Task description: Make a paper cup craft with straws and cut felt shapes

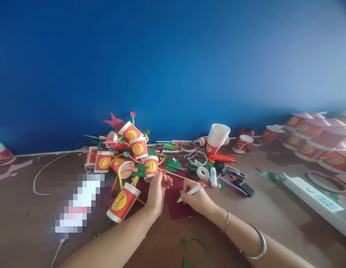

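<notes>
My right hand (199, 198) grips a white marker (195, 189) with a red end. The marker slants down to the left, and its tip is close over a dark red sheet of paper (177, 213). At the left edge of that sheet, my left hand (156, 195) is closed, with a small red piece (163, 172), which looks like the marker's cap, at its fingertips. Beside my left hand, a red and white paper cup (124, 203) lies tilted. Another paper cup (151, 167) stands just behind the fingers.
Joined paper cups (130, 136) with straws rise at the left. Behind my right hand lie a tape roll (203, 172), a glue stick (213, 177) and scissors (189, 173). Stacked cups (217, 138) stand at the back. A power strip (315, 201) is right; a cut green scrap (188, 253) lies in front.
</notes>
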Demonstrator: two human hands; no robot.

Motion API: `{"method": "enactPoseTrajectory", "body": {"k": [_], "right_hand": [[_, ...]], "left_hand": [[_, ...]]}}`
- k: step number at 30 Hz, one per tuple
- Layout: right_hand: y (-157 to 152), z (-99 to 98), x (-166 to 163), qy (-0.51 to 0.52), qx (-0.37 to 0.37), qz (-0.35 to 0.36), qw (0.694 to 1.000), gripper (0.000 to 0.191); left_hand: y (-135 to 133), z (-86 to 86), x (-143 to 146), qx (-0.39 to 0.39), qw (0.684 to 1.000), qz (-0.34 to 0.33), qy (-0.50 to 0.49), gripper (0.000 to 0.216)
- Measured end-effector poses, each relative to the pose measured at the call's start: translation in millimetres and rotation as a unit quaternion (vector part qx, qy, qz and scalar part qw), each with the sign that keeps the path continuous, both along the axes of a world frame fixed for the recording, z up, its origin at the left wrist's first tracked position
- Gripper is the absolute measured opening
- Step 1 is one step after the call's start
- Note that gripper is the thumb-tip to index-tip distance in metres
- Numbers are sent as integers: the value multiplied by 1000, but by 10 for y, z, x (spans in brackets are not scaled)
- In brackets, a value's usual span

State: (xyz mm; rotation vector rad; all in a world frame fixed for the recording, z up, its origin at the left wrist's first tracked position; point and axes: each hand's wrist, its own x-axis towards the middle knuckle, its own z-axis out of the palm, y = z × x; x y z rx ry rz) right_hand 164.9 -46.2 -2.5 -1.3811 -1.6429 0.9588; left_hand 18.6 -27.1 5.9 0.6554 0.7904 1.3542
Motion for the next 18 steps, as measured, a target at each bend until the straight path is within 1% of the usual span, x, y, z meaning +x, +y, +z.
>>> {"method": "enactPoseTrajectory", "body": {"k": [10,18], "right_hand": [[-14,-14,0,31,-33,5,999,24],[-18,2,-4,28,-45,15,998,23]], "left_hand": [[-7,-7,-1,2,1000,2,4,31],[-10,12,12,-1,1000,7,-2,32]]}}
